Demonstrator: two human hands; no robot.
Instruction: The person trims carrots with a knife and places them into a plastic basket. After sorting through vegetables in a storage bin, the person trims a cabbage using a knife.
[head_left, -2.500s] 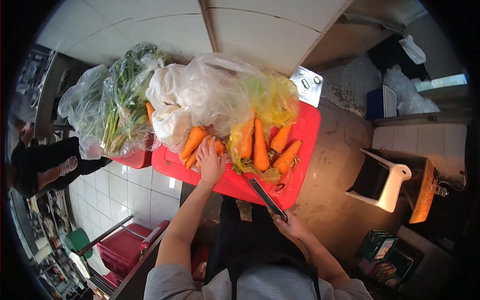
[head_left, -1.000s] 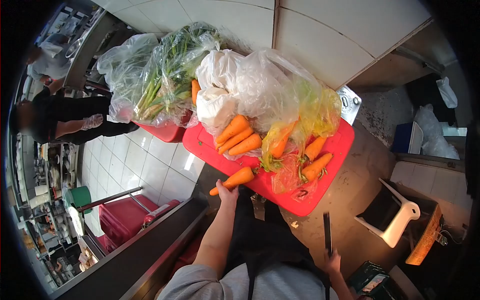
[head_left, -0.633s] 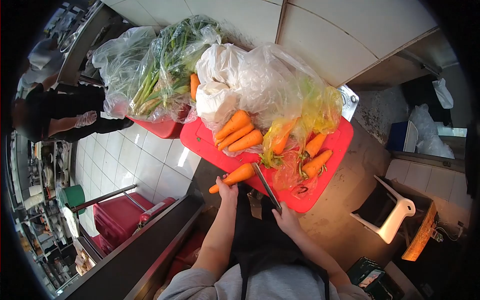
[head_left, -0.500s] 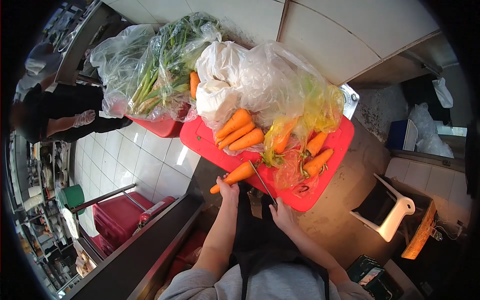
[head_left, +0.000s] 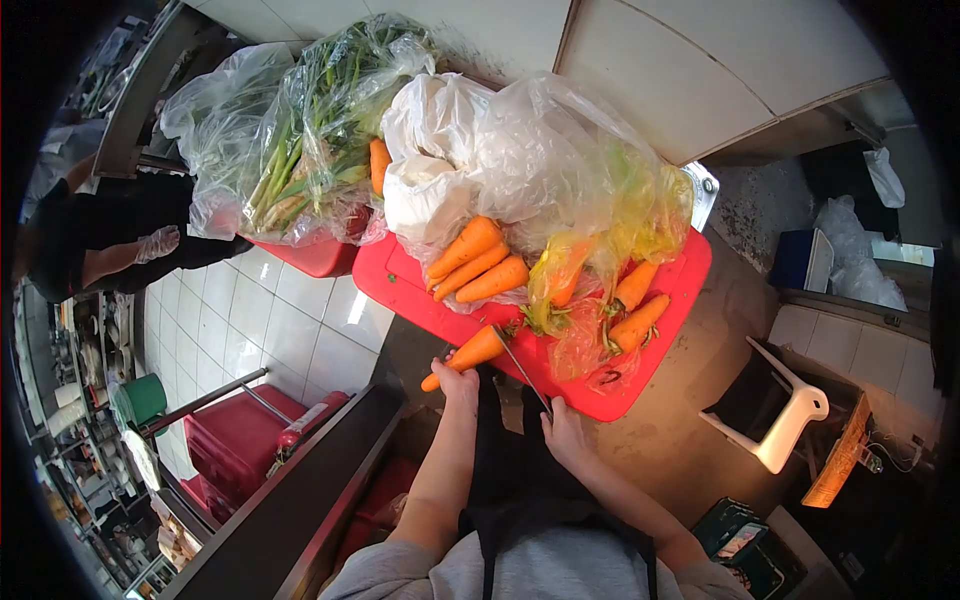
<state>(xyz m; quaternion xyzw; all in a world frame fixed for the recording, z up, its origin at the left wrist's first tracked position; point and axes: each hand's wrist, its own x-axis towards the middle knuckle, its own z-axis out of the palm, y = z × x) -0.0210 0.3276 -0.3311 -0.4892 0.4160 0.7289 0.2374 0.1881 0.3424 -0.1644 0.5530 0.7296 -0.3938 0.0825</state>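
My left hand (head_left: 457, 378) is closed around a carrot (head_left: 474, 354) in front of the red lid (head_left: 400, 292). The knife (head_left: 524, 371) is in my right hand (head_left: 562, 426), its blade against the carrot's thick, leafy end. Three trimmed-looking carrots (head_left: 480, 264) lie side by side on the lid, by a white plastic bag (head_left: 430, 200). To their right, carrots with green stubs (head_left: 637, 322) rest by a yellow-tinted bag (head_left: 650, 200) and a torn clear reddish wrapper (head_left: 580, 345).
Bagged green onions (head_left: 290, 170) are at the back left, with one carrot (head_left: 379, 166) beside them. A person in black (head_left: 110, 235) stands at far left. A white plastic stool (head_left: 785, 420) is on the right, a dark counter edge (head_left: 290, 500) at lower left.
My left hand has gone from the pile on the lid to holding one carrot nearer me. My right hand swung out, then brought the knife to the carrot's end. The view has shifted.
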